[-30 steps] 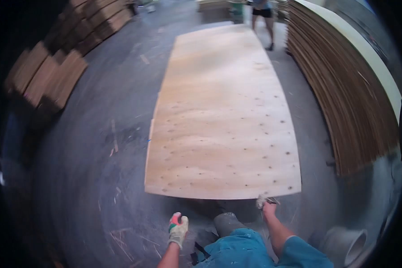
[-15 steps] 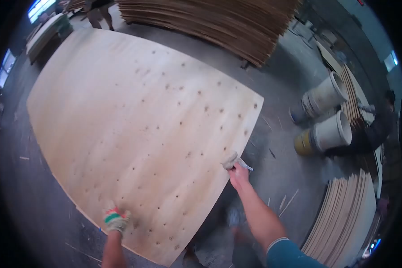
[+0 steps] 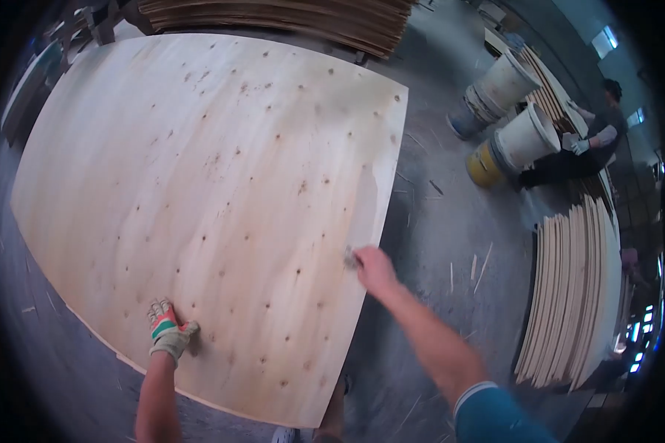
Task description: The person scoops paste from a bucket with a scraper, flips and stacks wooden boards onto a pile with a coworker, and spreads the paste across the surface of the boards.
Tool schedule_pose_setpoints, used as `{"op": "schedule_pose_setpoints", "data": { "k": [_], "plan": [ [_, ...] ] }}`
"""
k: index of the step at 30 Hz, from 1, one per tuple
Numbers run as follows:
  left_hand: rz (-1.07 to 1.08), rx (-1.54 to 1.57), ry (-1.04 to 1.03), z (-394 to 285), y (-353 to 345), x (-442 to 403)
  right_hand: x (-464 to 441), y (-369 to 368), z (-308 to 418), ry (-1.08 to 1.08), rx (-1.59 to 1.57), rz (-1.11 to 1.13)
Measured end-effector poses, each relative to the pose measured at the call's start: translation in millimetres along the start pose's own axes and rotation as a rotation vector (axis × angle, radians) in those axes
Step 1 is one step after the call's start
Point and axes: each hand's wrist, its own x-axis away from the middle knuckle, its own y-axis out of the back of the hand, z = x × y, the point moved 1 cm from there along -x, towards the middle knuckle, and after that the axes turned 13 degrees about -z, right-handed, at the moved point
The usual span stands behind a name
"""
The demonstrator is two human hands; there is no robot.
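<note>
A large plywood sheet (image 3: pixel 199 184), pale and dotted with dark knots and filled spots, lies flat in front of me. My left hand (image 3: pixel 171 329), in a cream glove with green and red bands, rests with fingers outstretched on its near left part. Close to the sheet's right edge, my bare right hand (image 3: pixel 377 272) is closed on a small putty knife (image 3: pixel 349 257); its grey tip meets the wood and most of it is hidden by my fingers. A damp-looking smooth band runs along the right edge beyond that hand.
Two stacks of dirty buckets (image 3: pixel 528 136) stand on the floor at right, beside a co-worker (image 3: pixel 602 140) with gloved hands. Nearer lies a pile of thin boards (image 3: pixel 569 295). A tall stack of brown sheets (image 3: pixel 281 18) stands behind the plywood. Wood splinters litter the grey floor.
My view has turned right, so the sheet sits further left. My right hand has turned over, bringing the putty knife's tip against the wood. My left hand still rests on the sheet.
</note>
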Motion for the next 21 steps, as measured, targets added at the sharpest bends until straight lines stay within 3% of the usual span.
{"op": "schedule_pose_setpoints", "data": {
  "k": [4,9,13,17,20,21],
  "plan": [
    [-0.013,0.006,-0.031,6,2,10,174,-15,87,0.026,-0.045,0.012],
    [-0.045,-0.024,-0.128,31,-29,0,346,-38,186,-0.157,-0.102,0.07],
    [-0.028,0.008,-0.057,17,-14,14,463,-62,235,-0.212,-0.054,-0.046],
    [-0.061,0.014,-0.063,21,-21,12,509,-108,305,-0.515,0.072,-0.229],
    [0.065,-0.026,-0.099,18,0,11,465,-132,370,-0.59,-0.1,-0.123],
    [-0.105,-0.104,-0.189,43,-36,-14,440,-123,395,-0.664,-0.211,-0.185]
  ]
}}
